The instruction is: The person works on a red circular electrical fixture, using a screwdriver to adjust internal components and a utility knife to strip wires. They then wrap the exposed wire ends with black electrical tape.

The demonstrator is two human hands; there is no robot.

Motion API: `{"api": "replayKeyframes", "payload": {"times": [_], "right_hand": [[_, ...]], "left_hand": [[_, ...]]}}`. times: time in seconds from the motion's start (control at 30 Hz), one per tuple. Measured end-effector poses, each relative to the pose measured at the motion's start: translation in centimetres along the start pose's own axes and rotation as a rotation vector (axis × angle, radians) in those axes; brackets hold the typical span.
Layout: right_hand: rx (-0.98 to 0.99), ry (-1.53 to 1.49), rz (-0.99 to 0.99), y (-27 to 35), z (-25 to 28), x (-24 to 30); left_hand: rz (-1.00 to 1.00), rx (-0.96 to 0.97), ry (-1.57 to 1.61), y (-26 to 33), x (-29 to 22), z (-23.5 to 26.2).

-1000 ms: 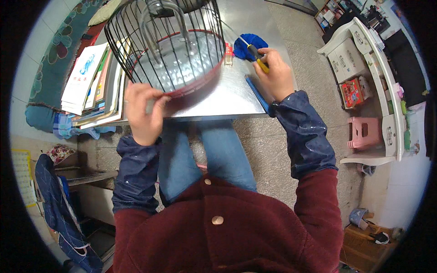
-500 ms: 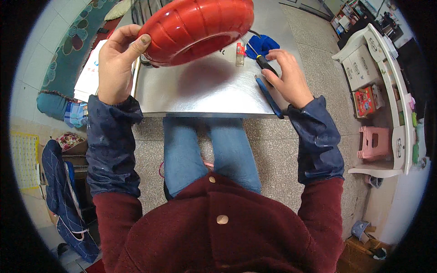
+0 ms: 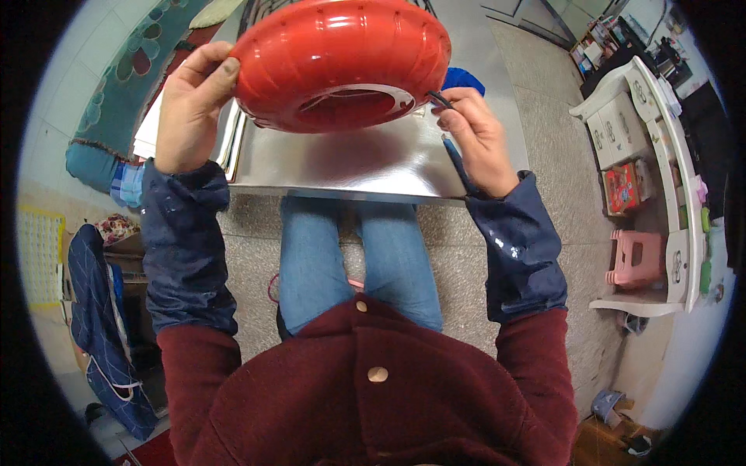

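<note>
A glossy red ribbed round shell (image 3: 311, 58), with a dark round opening edged in pale silver on its near underside, is held tilted above a shiny metal table (image 3: 334, 167). My left hand (image 3: 196, 101) pinches its left rim between thumb and fingers. At its right side, my right hand (image 3: 478, 128) has thumb and fingers closed on a black cord-like strip (image 3: 440, 99) beside the shell's edge. A slim blue tool (image 3: 455, 159) lies on the table, partly behind my right hand. Beyond the shell, a bundled blue cloth (image 3: 465, 80) shows only in part.
Papers or booklets (image 3: 231, 140) lie at the table's left edge. To the left is a green patterned cover (image 3: 128, 93) with a cushion. A white cabinet (image 3: 653, 132) with a pink stool (image 3: 637, 258) stands to the right across the speckled floor (image 3: 536, 116).
The red shell has come nearer and swung right, showing more of its opening. My right hand, earlier open over a screwdriver, has moved up and closed on the black strip; the screwdriver is out of sight.
</note>
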State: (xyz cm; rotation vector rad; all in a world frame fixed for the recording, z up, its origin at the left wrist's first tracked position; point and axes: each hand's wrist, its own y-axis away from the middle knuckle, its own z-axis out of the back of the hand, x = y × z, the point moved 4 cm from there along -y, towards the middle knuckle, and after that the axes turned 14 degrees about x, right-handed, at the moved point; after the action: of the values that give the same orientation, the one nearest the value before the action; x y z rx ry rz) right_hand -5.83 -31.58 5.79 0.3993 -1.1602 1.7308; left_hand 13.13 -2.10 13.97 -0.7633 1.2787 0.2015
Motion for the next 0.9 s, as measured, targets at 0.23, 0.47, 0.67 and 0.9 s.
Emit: {"api": "replayKeyframes", "payload": {"times": [0.23,0.47,0.67,0.9], "right_hand": [[0.083,-0.074,0.269,-1.7,0.2,5.0],[0.156,-0.052,0.737,-6.4,-6.4,13.3],[0.246,-0.219,0.831,-5.6,-13.9,18.4],[0.630,-0.054,0.595,-0.2,-17.3,15.7]], "left_hand": [[-0.198,0.003,-0.204,8.2,-8.4,2.6],[-0.137,-0.471,-0.379,27.1,-18.2,3.1],[0.032,-0.763,-0.234,41.2,-17.5,-2.4],[0.241,-0.812,0.195,42.9,-5.5,-6.3]]}}
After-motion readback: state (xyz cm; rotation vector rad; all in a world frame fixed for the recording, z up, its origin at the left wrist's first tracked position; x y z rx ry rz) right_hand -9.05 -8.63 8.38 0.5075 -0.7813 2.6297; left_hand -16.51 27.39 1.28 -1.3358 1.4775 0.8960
